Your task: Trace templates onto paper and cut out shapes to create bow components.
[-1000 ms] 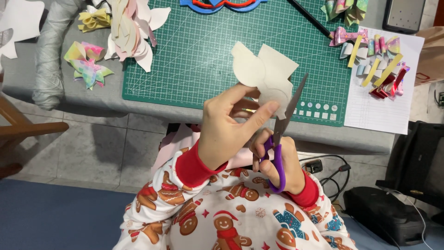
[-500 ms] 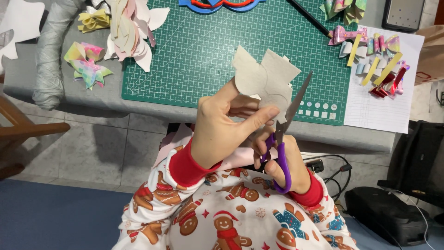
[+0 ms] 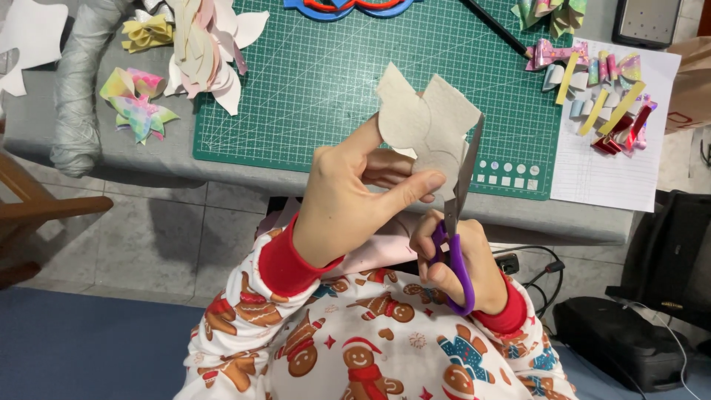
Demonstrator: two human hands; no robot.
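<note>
1. The left hand (image 3: 348, 200) pinches a pale paper cutout (image 3: 426, 122) between thumb and fingers, holding it up in the air above the near edge of the green cutting mat (image 3: 311, 81).
2. The right hand (image 3: 459, 259), just below and right of the cutout, is closed through the handles of purple scissors (image 3: 453, 222).
3. The scissor blades point upward, running along the cutout's right edge and touching it.
4. Folded paper bows (image 3: 600, 81) lie on a sheet (image 3: 629, 170) on the grey surface (image 3: 37, 111).

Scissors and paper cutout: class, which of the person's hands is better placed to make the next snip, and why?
Right. The right hand is in the purple scissors, blades at the cutout's edge. The left hand pinches the cutout.
</note>
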